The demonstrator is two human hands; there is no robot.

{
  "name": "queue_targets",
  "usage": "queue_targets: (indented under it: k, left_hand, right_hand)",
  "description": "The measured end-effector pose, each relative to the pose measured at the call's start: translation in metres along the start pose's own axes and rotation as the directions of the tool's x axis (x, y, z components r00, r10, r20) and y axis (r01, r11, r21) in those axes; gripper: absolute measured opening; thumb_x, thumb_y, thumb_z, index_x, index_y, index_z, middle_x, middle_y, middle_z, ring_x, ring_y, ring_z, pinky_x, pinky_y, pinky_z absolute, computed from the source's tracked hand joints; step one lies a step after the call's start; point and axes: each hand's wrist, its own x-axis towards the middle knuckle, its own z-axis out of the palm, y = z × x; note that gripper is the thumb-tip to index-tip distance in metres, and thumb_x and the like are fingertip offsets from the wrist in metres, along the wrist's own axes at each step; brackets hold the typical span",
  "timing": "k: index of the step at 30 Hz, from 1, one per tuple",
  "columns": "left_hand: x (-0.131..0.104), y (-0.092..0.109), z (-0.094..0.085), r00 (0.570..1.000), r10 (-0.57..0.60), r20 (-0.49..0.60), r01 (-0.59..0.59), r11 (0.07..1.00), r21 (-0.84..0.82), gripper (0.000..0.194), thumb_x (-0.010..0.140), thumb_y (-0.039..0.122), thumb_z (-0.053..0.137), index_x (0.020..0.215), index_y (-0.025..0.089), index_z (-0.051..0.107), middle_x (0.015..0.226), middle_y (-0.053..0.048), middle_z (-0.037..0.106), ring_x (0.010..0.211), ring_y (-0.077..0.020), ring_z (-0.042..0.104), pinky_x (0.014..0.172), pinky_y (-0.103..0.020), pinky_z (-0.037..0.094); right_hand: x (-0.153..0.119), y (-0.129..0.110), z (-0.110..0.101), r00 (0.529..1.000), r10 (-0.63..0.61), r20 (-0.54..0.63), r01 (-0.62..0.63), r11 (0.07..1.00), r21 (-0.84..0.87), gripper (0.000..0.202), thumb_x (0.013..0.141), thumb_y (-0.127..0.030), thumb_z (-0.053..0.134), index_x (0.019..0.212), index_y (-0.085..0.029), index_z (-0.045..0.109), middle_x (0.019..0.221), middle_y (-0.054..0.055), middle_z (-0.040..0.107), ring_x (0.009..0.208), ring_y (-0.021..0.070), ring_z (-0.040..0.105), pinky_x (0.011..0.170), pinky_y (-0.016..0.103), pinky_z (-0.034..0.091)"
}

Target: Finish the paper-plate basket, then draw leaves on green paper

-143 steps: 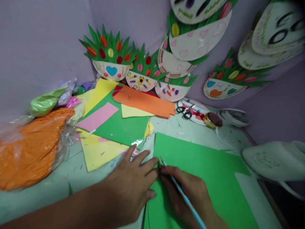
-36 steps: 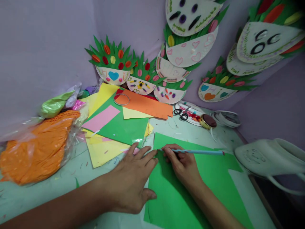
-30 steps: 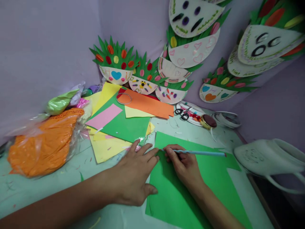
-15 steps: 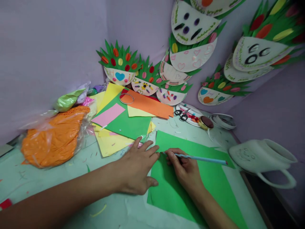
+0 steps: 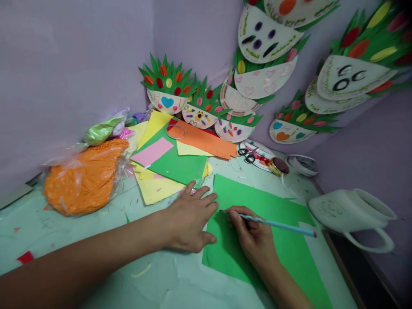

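Note:
A large sheet of green paper (image 5: 289, 257) lies flat on the table in front of me. My left hand (image 5: 193, 219) rests with fingers spread across the sheet's left edge, fingertips and thumb at the paper. In my right hand (image 5: 252, 234) is a light blue pencil (image 5: 280, 224), held in a writing grip. Its tip meets the green sheet just right of my left fingers, and its back end points right. The side of my right hand rests on the paper.
Behind my left hand lie coloured paper sheets (image 5: 189, 167), beside a bag of orange material (image 5: 86, 180). Scissors (image 5: 249, 155) lie on a plate at the back. A white mug-shaped vessel (image 5: 341, 212) stands right. Paper-plate crafts (image 5: 267, 79) hang on the wall.
The view has shifted slightly left. My right hand and the pencil tip have moved a little down along the green sheet's left side. My left hand keeps its place on the edge.

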Motion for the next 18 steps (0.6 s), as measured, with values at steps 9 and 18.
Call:
queue_targets:
  k: [9,18]
  left_hand:
    - [-0.001,0.002,-0.002,1.000,0.009,0.013,-0.009,1.000,0.022,0.065,0.077,0.051,0.054,0.129,0.013,0.044,0.143,-0.014,0.037,0.134,-0.0337,0.022,0.107,-0.059,0.009]
    - [0.000,0.003,-0.001,1.000,0.009,0.010,-0.010,0.999,0.045,0.065,0.077,0.050,0.055,0.128,0.012,0.044,0.143,-0.015,0.037,0.134,-0.0348,0.023,0.106,-0.059,0.009]
  right_hand:
    - [-0.014,-0.010,-0.001,0.995,-0.096,-0.003,0.095,0.993,-0.075,0.017,0.087,-0.025,0.051,0.081,-0.017,0.064,0.063,0.001,0.063,0.053,0.0123,0.058,0.050,0.022,0.047]
    - [-0.025,-0.022,-0.001,0.989,-0.147,0.024,0.149,0.980,-0.133,0.018,0.088,-0.023,0.049,0.079,-0.018,0.064,0.064,0.001,0.063,0.054,0.0133,0.058,0.051,0.023,0.047]
